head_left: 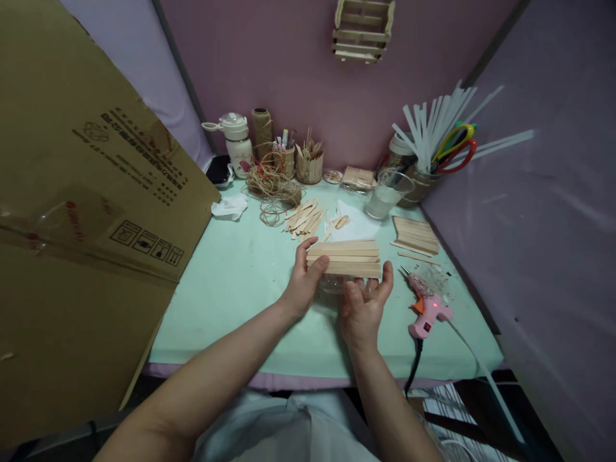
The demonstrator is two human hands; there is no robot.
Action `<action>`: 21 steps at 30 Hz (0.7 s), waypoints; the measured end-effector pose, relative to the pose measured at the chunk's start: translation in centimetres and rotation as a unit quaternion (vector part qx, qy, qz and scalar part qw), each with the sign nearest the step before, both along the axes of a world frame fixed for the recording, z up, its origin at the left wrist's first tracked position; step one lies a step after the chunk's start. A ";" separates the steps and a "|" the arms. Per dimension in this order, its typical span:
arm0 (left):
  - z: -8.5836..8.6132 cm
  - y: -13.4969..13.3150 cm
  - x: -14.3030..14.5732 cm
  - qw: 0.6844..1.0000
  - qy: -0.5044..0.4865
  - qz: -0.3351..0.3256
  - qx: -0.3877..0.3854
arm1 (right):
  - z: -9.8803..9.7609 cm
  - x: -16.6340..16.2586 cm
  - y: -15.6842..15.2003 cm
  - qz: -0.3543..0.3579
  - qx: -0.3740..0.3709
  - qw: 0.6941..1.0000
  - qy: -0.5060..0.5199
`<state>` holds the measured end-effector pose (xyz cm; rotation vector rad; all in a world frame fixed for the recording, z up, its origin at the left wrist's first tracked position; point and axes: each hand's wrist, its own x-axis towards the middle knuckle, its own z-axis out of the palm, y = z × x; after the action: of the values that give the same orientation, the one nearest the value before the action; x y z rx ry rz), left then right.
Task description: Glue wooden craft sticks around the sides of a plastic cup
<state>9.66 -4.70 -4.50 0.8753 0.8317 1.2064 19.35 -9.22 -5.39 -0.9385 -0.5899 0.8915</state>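
A row of flat wooden craft sticks (343,258) lies side by side like a panel, raised above the table. My left hand (308,273) grips its left end, with the thumb on top and fingers behind. Below the sticks shows a clear plastic container (332,283), partly hidden; whether the sticks are fixed to it I cannot tell. My right hand (364,311) cups the container's right side from below, its thumb in front and a finger raised by the sticks' right end.
To the right, a pink glue gun (428,314) with a lit light lies near stacked craft sticks (416,235). Loose sticks (304,220), tangled twine (272,186), a plastic cup (387,194) and scissors (457,151) stand farther back. A large cardboard box (96,256) borders the left.
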 end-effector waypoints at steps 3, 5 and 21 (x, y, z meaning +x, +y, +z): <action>-0.1 0.0 0.0 1.000 -0.001 0.000 0.004 | -0.1 0.0 0.0 -0.003 0.003 1.000 -0.001; -0.1 0.0 0.0 1.000 0.001 -0.001 0.004 | 0.0 -0.1 0.0 -0.002 -0.002 1.000 -0.008; -0.2 0.0 -0.1 1.000 0.002 -0.004 0.015 | 0.1 0.0 -0.2 -0.003 0.001 1.000 -0.007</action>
<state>9.59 -4.74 -4.66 0.9053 0.8154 1.2132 19.30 -9.42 -5.31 -0.9448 -0.5984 0.8793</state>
